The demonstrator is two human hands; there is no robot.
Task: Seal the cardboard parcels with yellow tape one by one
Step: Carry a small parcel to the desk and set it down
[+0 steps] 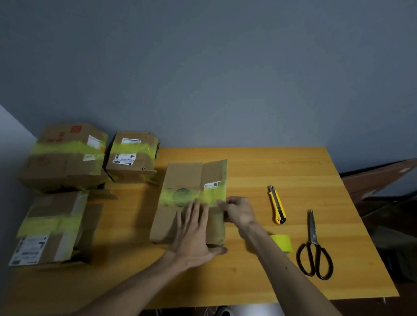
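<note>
**Item 1, parcel in hand.** Cardboard parcel (189, 201) at mid tabletop (300, 169), directly ahead of me. Its long axis runs away from me toward the wall. One far flap stands slightly raised at the right corner.

**Item 2, tape strip.** Yellow tape strip (187, 197) laid across the parcel's top, left to right, at right angles to the long axis. Its right end meets the parcel's right edge, which is where I judge the next smoothing has to happen.

**Item 3, left grip.** My left grip (192, 235) is released. The palm and straight fingers lie flat on the parcel's top, with the fingertips touching the strip's near edge.

**Item 4, right grip.** My right grip (238, 210) is at the parcel's right edge, by the strip's end, and is the nearer one to that end. Blur hides whether it pinches the tape or only presses it; I cannot tell.

**Item 5, tape roll.** Tape roll (283, 243), partly hidden behind my right forearm.

**Item 6, tools.** Utility knife (277, 204) and scissors (315, 249), to the right of the parcel, both untouched.

**Item 7, taped parcels.** Three at the left: far-left parcel (67, 155), far-middle parcel (132, 155) and near-left parcel (52, 226). Their labels are unreadable.
</note>
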